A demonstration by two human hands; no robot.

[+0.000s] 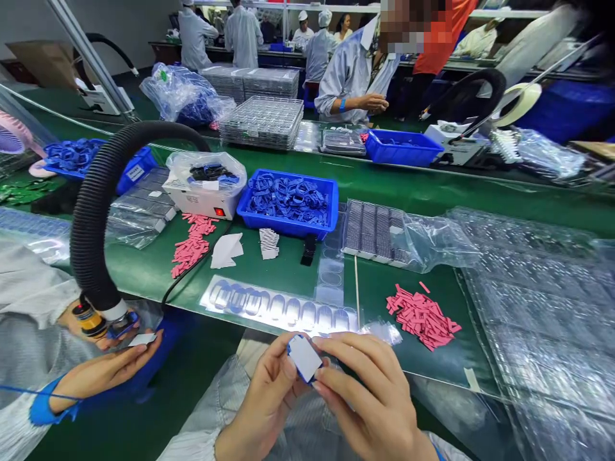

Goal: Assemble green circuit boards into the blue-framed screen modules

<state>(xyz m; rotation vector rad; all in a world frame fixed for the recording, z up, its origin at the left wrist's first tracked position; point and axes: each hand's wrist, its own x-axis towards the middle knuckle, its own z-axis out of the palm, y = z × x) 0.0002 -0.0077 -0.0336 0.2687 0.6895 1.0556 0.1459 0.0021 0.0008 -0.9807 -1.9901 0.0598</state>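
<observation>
Between my two hands, just off the bench's front edge, is a small blue plastic frame with a white rectangular pad (305, 358) on its upper face. My left hand (267, 390) pinches it at the left side with thumb and fingers. From the right, the fingertips of my right hand (369, 390) grip its other edge. The underside of the part is hidden. Just beyond my hands lies a clear sheet of oval film stickers (283, 307). A heap of pink strips (423, 315) lies to the right of it.
A blue bin of blue plastic parts (288, 226) stands ahead, beside a white box (204, 200) with a bag on top. Clear trays (542, 307) fill the right side. At left, a co-worker's hands (110, 365) work under a black flexible hose (89, 211). Another person (350, 83) sits opposite.
</observation>
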